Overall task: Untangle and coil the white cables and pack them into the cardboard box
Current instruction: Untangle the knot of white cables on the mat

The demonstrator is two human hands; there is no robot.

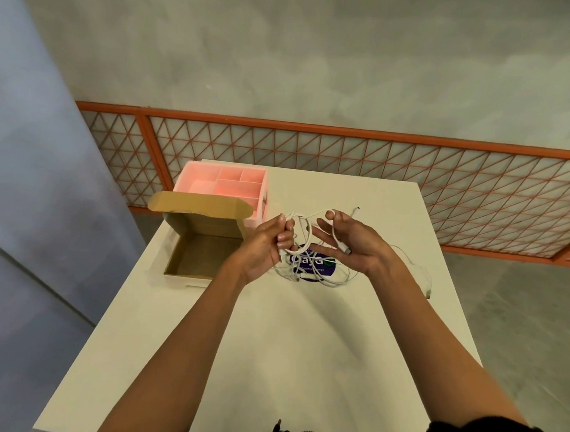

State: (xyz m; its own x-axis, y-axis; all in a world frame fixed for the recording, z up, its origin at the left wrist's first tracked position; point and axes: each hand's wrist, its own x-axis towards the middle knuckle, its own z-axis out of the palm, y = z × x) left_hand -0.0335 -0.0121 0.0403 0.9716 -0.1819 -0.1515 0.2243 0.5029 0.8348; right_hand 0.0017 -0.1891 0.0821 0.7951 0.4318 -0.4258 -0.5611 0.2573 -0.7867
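Left hand (268, 246): fist wrapped round a bunch of the white cables (291, 276), held up off the table (302, 335).
Right hand (352, 244): forefinger and thumb nip one strand, other fingers spread.
White cables: tangle strung between both hands, loops trailing beneath them.
Cardboard box (209, 224): open, just left of the left hand.

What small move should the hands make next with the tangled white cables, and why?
Probably the right hand should draw its strand sideways, away from the left hand, to free one cable. Both hands hold the white cables, which are one tangle, part lifted, part lying on the table, and the cardboard box looks empty.
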